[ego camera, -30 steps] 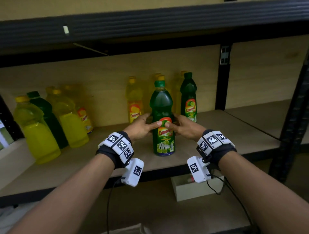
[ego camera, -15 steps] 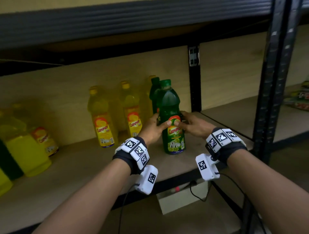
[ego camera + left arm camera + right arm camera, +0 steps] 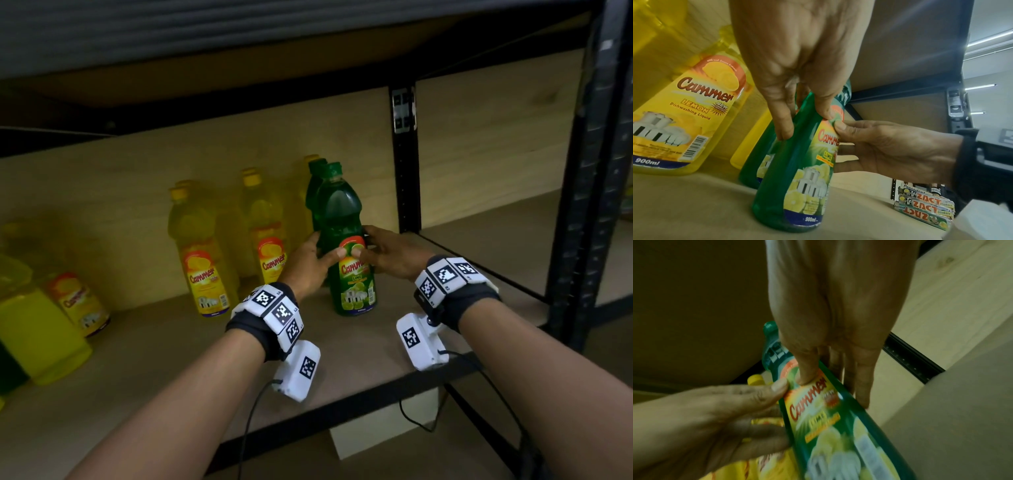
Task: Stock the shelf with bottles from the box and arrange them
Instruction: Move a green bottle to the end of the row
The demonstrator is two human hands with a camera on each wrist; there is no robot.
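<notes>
- green lime bottle slid right along shelf, now just ahead of second green bottle
- left hand, right hand both still clasp it; placement nearly done

Wooden shelf — green bottles and yellow bottles standing upright (labels forward).

We are seeing glossy translucent plastic on the green bottle, and seemingly matt wood on the shelf.
</notes>
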